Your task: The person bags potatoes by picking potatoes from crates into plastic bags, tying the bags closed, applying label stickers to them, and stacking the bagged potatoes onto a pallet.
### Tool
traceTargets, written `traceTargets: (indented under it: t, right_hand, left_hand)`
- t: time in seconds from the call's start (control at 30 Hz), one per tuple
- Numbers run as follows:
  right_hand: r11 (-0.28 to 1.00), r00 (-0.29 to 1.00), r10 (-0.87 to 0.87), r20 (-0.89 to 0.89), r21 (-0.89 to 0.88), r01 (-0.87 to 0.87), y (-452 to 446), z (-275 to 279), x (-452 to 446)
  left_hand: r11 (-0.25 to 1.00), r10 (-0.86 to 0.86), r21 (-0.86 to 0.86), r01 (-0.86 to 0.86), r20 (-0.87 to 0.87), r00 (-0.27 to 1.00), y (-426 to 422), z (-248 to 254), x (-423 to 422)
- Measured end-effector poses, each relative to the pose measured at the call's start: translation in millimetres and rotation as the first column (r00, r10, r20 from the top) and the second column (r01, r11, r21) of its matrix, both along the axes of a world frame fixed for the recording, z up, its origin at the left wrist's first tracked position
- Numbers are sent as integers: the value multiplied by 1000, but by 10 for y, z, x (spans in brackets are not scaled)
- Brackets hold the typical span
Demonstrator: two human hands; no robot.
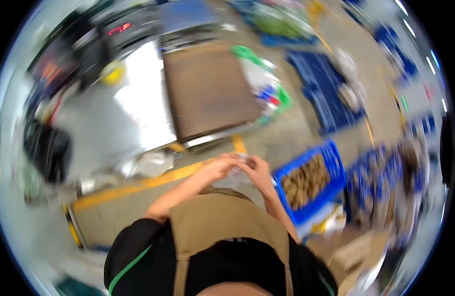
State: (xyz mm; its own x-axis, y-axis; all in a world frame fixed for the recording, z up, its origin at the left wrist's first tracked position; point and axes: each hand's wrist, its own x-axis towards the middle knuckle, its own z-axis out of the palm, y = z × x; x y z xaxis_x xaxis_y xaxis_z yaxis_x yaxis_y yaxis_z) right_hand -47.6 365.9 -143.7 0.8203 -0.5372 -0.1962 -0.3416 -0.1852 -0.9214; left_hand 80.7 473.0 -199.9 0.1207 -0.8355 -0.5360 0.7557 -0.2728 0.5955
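We see our left hand and right hand together, fingertips pinching a blurred pale film left of the blue crate, seemingly light, soft, slippery, best held by its edges.

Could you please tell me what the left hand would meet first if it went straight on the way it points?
Beyond the small pale item at its fingertips, the left hand would probably meet the right hand first, though blur leaves exact depth and contact unclear.
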Motion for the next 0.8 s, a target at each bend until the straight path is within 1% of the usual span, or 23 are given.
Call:
traceTargets:
  t: [0.03, 0.07, 0.1, 0.13, 0.17, 0.23, 0.27, 0.3, 0.37, 0.43, 0.47, 0.5, 0.57, 0.6, 0.63, 0.7, 0.73, 0.77, 0.8]
  right_hand:
    - [995, 990, -32, 140, 93, 19, -34, -169, 19]
    - [999, 992, -41, 117, 6, 40, -50, -106, 38]
    - [999, 999, -34, -16, -43, 33, -102, 101, 55]
    - [995, 993, -98, 69, 10, 98, -109, 24, 77]
    - [980, 975, -196, 105, -23, 200, -102, -51, 98]
    - [929, 919, -369, 141, 68, 363, -139, -4, 53]
    - [877, 864, -480, 154, 80, 473, -188, -35, -18]
    - [818, 801, -575, 165, 92, 568, -228, -69, -78]
    - [677, 660, -734, 159, 90, 730, -351, -175, -260]
    - [512, 502, -854, 133, 51, 858, -524, -391, -609]
    - [432, 441, -894, 76, -111, 895, -600, -602, -839]
    - [347, 369, -929, 28, -274, 897, -660, -885, -1105]
    - [173, 176, -984, -31, -407, 897, -660, -1543, -1695]
    - [117, 76, -992, -104, -488, 865, -641, -1746, -1961]
    - [74, -28, -985, -170, -565, 822, -606, -1927, -2185]
    - [133, -68, -920, -385, -473, 871, -605, -2336, -2524]
    - [118, -48, -952, -302, -509, 853, -743, -2326, -2553]
    - [99, -26, -976, -218, -543, 834, -902, -2268, -2558]
    - [82, 0, -990, -142, -571, 817, -1057, -2096, -2516]
  left_hand:
    - [997, -54, 49, 55, -23, 998, -43, 220, 86]
    - [998, -50, 24, 52, -68, 996, -96, 125, 127]
    - [999, -38, 7, 39, -111, 993, -172, 44, 169]
    - [997, -76, 21, 80, -164, 984, -244, 87, 213]
    - [993, -96, 40, 107, -213, 972, -312, 127, 250]
    - [988, -84, 101, 113, -255, 963, -476, -104, 313]
    - [984, -123, 86, 155, -298, 947, -602, 48, 295]
    - [983, -120, 102, 155, -294, 948, -696, -19, 314]
    - [983, -130, 89, 159, -265, 955, -956, 78, 289]
    - [987, -78, 111, 117, -301, 950, -1234, -8, 397]
    - [989, -32, 129, 69, -274, 961, -1404, 14, 441]
    - [990, 15, 143, 21, -245, 969, -1579, 18, 504]
    - [999, -45, -46, 24, -526, 849, -1960, -207, 806]
    - [973, 170, 202, -109, -316, 934, -2219, 337, 528]
    - [993, 61, 115, -21, -352, 934, -2379, 237, 541]
    - [987, -159, -67, 144, -399, 903, -2752, -24, 604]
    - [980, -54, 188, 70, -88, 995, -2956, 166, 359]
    - [979, -43, 202, 34, 39, 998, -3149, 182, 198]
    - [982, -132, 156, 106, 162, 978, -3326, 222, 44]
